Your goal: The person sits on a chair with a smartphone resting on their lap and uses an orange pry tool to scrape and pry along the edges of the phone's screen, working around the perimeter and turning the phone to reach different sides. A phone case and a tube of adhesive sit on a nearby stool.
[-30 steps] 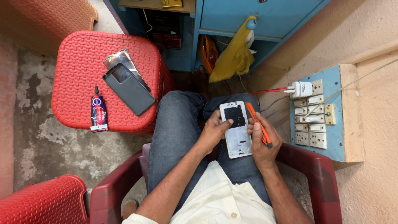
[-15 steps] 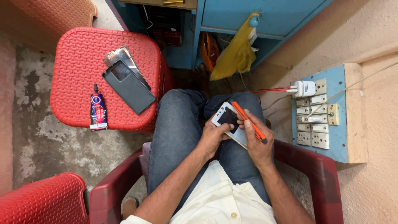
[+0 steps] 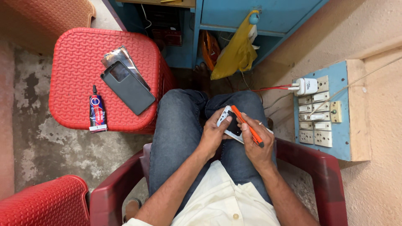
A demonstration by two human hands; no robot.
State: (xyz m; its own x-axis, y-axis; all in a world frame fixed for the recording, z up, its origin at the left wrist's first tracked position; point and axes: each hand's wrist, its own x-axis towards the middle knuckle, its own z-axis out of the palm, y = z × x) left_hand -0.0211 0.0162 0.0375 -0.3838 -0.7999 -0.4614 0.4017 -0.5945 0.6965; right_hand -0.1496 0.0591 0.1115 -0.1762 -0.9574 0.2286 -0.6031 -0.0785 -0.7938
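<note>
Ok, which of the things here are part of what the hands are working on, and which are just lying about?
In use:
- white phone, held by the left hand over the lap
- orange tool, in the right hand, lying across the phone

Lying about:
- dark phone and shiny panel on the red stool
- glue tube on the stool
- yellow bag
- white charger in the switchboard

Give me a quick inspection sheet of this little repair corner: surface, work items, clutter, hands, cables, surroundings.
Surface: red plastic stool; the work sits on the person's lap.
Job's things: white phone, orange tool.
Clutter: dark phone over a shiny foil sheet, glue tube, all on the stool.
Hands: left hand grips the phone; right hand holds phone and tool.
Cables: red wire to white charger.
Surroundings: switchboard, yellow bag, maroon chair.
</note>
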